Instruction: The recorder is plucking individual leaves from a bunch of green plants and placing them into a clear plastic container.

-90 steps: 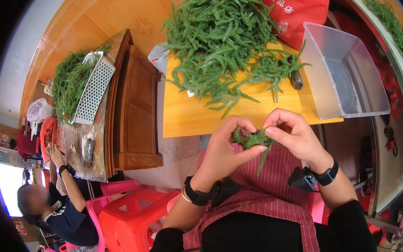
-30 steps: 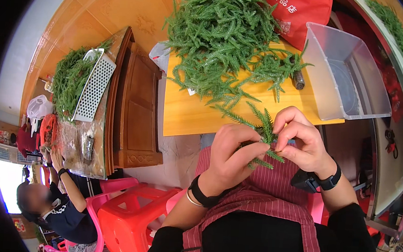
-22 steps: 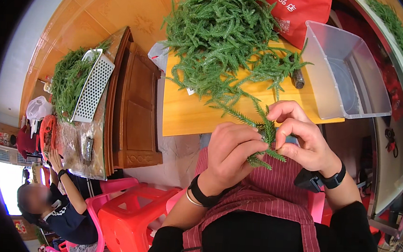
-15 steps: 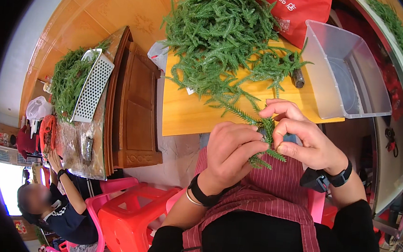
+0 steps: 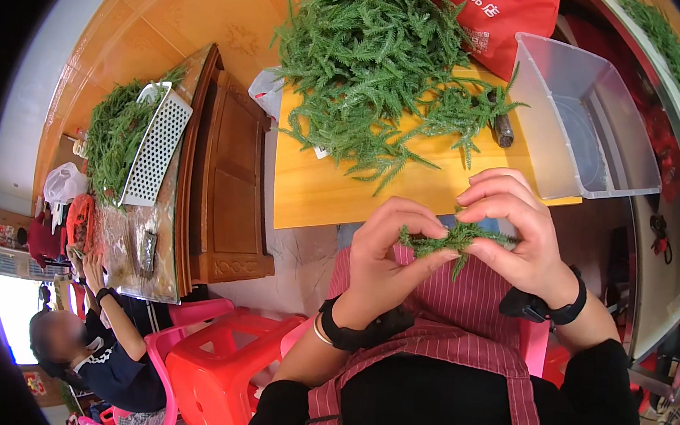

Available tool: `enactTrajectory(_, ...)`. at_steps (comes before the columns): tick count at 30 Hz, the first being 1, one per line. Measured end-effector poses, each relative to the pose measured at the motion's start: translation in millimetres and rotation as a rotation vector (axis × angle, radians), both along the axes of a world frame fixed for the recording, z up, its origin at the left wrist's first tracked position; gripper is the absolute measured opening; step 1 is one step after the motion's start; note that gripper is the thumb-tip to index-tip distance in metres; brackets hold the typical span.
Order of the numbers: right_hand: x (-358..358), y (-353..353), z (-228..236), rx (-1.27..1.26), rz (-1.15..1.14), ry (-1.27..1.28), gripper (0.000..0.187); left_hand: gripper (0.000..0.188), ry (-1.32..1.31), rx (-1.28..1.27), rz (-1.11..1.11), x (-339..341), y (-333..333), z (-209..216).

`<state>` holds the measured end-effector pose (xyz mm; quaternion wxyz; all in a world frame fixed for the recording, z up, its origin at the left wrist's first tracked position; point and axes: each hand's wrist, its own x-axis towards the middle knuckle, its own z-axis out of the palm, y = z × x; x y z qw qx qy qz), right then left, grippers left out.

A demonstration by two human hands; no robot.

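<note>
Holds one small bunch of green sprigs point(image 5: 458, 238), pinched between thumb and fingers of both left hand point(image 5: 378, 259) and right hand point(image 5: 535, 250), above one striped apron point(image 5: 445, 297) near one yellow table point(image 5: 325, 199). Beyond, faces one large green heap point(image 5: 376, 55), one dark cylinder point(image 5: 504, 132) right of it, one clear bin point(image 5: 544, 141) farther right and, at left, one perforated white basket point(image 5: 155, 154).

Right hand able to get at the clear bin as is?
Likely yes: the bin stands just beyond the right hand, nothing visible between, though that hand is on the sprig.
</note>
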<state>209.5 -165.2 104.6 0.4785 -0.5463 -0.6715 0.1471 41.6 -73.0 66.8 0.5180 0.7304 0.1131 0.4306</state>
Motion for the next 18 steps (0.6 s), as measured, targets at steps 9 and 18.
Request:
enactTrajectory(9,-5.3,2.3,-2.1,0.041,0.0,0.015,0.024,0.027,-0.01,-0.083,-0.06,-2.0,2.3,-4.2)
enactTrajectory(18,-7.4,1.6,-5.4,0.153,-0.011,0.05,0.017,0.025,-0.027,0.092,-0.041,-3.7,3.4,5.5)
